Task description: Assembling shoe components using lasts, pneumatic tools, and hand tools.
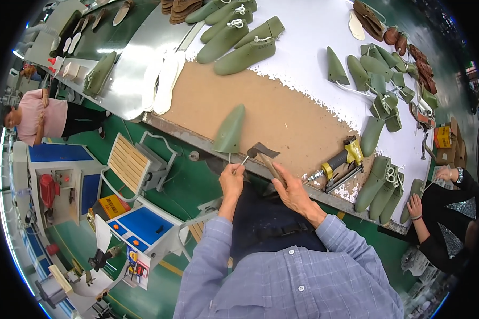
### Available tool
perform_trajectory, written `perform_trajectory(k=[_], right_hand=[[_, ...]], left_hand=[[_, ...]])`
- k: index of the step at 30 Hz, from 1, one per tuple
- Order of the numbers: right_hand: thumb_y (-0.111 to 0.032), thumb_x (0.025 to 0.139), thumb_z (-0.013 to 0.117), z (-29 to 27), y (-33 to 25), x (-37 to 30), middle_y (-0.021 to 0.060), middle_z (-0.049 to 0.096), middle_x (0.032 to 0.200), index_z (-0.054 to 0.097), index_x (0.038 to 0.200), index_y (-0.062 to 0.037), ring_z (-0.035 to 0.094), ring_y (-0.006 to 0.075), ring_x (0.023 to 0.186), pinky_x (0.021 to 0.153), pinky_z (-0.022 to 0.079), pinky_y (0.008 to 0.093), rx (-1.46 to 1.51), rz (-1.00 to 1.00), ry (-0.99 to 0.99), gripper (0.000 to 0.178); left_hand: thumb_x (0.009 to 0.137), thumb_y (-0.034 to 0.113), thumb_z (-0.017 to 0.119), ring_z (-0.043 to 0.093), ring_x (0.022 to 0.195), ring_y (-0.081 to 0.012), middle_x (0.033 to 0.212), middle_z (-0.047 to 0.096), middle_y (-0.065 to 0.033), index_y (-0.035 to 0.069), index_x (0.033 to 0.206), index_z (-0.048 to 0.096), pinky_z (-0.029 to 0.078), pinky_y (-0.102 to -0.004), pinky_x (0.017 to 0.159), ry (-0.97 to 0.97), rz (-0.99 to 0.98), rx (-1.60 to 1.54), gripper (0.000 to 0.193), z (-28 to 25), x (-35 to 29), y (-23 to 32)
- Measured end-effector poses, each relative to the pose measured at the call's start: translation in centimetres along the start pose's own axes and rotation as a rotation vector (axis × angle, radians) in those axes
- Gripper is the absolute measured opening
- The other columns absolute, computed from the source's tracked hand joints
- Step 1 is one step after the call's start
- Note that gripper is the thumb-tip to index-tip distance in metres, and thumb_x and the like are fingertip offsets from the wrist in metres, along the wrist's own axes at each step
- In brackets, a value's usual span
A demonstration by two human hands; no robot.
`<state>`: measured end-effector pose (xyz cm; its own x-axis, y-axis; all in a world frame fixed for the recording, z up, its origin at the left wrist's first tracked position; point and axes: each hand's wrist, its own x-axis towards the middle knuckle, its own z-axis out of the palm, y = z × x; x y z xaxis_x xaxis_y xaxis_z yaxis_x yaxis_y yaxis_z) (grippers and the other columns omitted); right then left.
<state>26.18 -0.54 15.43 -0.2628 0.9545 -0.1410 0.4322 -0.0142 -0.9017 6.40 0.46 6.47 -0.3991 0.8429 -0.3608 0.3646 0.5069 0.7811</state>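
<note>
A green shoe last (pixel 231 130) lies at the near edge of the bench, toe pointing away from me. My left hand (pixel 232 182) is closed just below its heel end, pinching a thin pale cord that runs down from the last. A slim light rod-like piece (pixel 244 160) also sticks up from those fingers toward the hammer; its kind is unclear. In my right hand (pixel 295 192) is the wooden handle of a hammer (pixel 262 151). Its dark head rests at or just above the bench edge, right of the last.
Right of my hands lies a yellow-and-black pneumatic stapler (pixel 346 162). More green lasts (pixel 245 56) stand on the white-covered bench (pixel 303 58), beside pale insoles (pixel 169 82). A co-worker (pixel 447 212) is at the right end; another person (pixel 40 114) stands left. A slatted chair (pixel 130 166) stands behind.
</note>
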Motion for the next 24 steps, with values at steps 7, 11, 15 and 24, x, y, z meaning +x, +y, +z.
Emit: perform_trajectory(k=[7, 11, 15, 24], right_hand=[[-0.012, 0.091, 0.057, 1.6, 1.8, 1.2, 0.0245, 0.060, 0.116, 0.043, 0.137, -0.0137, 0.058, 0.0425, 0.105, 0.086, 0.050, 0.0439, -0.096, -0.171, -0.102, 0.048], [-0.013, 0.090, 0.059, 2.3, 2.7, 1.4, 0.0231, 0.061, 0.112, 0.044, 0.137, -0.0169, 0.059, 0.0431, 0.098, 0.081, 0.051, 0.0469, -0.166, -0.183, -0.085, 0.049], [-0.013, 0.090, 0.059, 2.3, 2.5, 1.3, 0.0234, 0.061, 0.112, 0.044, 0.137, -0.0168, 0.060, 0.0426, 0.098, 0.080, 0.051, 0.0460, -0.226, -0.172, -0.147, 0.050], [-0.013, 0.090, 0.058, 0.8, 0.9, 0.5, 0.0207, 0.063, 0.107, 0.043, 0.138, -0.0187, 0.061, 0.0410, 0.094, 0.076, 0.052, 0.0455, -0.210, -0.224, -0.104, 0.051]], left_hand=[[0.081, 0.013, 0.072, 0.061, 0.061, -0.0112, 0.075, 0.068, -0.0081, -0.003, 0.087, 0.064, 0.049, -0.0254, 0.057, 0.014, -0.159, -0.201, 0.019, -0.2, -0.4, 1.1], [0.082, 0.014, 0.072, 0.061, 0.061, -0.0112, 0.075, 0.068, -0.0084, -0.003, 0.085, 0.062, 0.049, -0.0252, 0.057, -0.002, -0.178, -0.230, 0.020, -0.2, -0.5, 0.6], [0.082, 0.014, 0.072, 0.061, 0.062, -0.0110, 0.075, 0.067, -0.0080, -0.003, 0.088, 0.063, 0.049, -0.0252, 0.056, 0.022, -0.098, -0.280, 0.020, 0.1, -0.8, -1.1], [0.083, 0.011, 0.069, 0.063, 0.060, -0.0121, 0.071, 0.067, -0.0074, -0.002, 0.083, 0.065, 0.051, -0.0267, 0.056, 0.053, -0.157, -0.314, 0.014, 0.0, -1.1, 0.3]])
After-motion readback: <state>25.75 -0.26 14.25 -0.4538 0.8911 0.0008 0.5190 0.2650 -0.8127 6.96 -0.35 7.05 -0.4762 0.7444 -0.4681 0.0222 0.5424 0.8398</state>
